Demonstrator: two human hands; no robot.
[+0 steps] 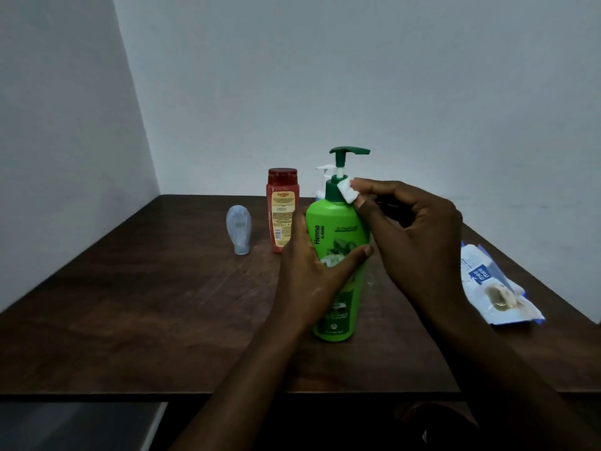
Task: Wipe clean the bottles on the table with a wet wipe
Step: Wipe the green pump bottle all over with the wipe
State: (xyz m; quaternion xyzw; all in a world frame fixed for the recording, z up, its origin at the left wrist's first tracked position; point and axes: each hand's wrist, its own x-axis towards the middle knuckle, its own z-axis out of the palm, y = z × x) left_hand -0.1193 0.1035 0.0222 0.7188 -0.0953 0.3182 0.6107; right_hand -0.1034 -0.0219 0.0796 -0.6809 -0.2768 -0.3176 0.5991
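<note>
A tall green pump bottle (336, 229) stands upright near the middle of the dark wooden table (146, 304). My left hand (312, 271) grips its body, thumb across the label. My right hand (413, 229) pinches a small folded white wet wipe (346, 189) against the bottle's dark green collar, just under the pump head. Behind stand a red bottle (281, 209) and a white pump bottle (323, 180), mostly hidden by the green one. A pale blue bottle (239, 232) stands cap-down to the left.
A blue and white wet wipe pack (494, 284) lies flat near the table's right edge. White walls meet in a corner behind the table. The table's front edge runs just above my forearms.
</note>
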